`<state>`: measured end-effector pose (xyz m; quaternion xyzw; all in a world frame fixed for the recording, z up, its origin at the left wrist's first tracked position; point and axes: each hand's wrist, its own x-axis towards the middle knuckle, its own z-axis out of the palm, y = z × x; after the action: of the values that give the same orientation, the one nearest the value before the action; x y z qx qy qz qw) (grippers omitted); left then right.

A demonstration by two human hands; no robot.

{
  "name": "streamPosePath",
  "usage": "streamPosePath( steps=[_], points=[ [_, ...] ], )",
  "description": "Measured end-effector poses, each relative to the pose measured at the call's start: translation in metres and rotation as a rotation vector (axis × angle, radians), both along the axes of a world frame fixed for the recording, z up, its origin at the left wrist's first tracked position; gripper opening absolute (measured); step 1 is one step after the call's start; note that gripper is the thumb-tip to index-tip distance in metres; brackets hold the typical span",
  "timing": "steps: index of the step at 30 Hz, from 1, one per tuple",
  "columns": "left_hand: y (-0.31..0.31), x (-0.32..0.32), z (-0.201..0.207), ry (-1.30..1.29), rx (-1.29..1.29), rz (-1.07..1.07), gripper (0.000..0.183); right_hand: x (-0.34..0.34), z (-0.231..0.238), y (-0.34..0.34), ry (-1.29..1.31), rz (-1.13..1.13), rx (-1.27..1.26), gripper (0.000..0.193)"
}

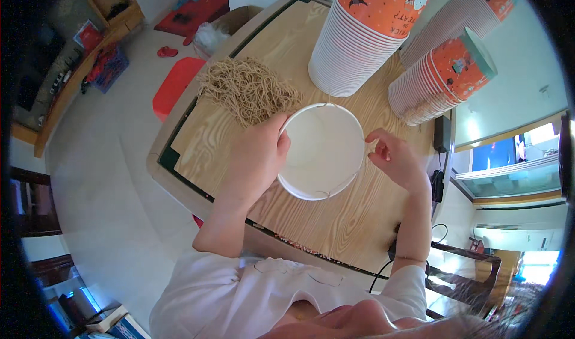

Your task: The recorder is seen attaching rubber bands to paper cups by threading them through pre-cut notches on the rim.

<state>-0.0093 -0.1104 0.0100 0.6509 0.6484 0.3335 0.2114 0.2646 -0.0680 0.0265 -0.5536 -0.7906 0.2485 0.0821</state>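
wood-grain tabletop (353,231) (pale floor (102,195) alongside) underlies a bucket (320,152), left hand (262,149) gripping its rim, right hand (395,158) half-curled, hold unclear.

A round bucket (317,150) shows its smooth white inside, its wide mouth turned up toward the head camera. Thin tan cord (327,104) shows at the far and near edges of its rim. The bucket is over the wood-grained surface (311,231); whether its base touches is hidden.
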Motion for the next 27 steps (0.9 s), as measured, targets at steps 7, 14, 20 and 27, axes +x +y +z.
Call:
streamPosePath(
  steps=[7,14,20,27],
  points=[
    [0.0,-0.006,0.002,0.041,-0.006,-0.066,0.027,0.005,-0.042,0.009,0.441,-0.091,-0.234,0.026],
    [-0.008,0.008,-0.003,0.026,0.335,-0.194,0.047,0.025,-0.009,-0.009,0.85,-0.241,-0.477,0.048],
    [-0.008,0.047,0.027,-0.136,0.433,-0.515,0.068,0.073,0.025,-0.036,1.048,-0.2,0.021,0.053],
    [0.094,0.141,0.085,-0.617,0.692,-0.745,0.08,0.127,0.094,0.007,0.815,-0.401,0.811,0.057]
  ],
)
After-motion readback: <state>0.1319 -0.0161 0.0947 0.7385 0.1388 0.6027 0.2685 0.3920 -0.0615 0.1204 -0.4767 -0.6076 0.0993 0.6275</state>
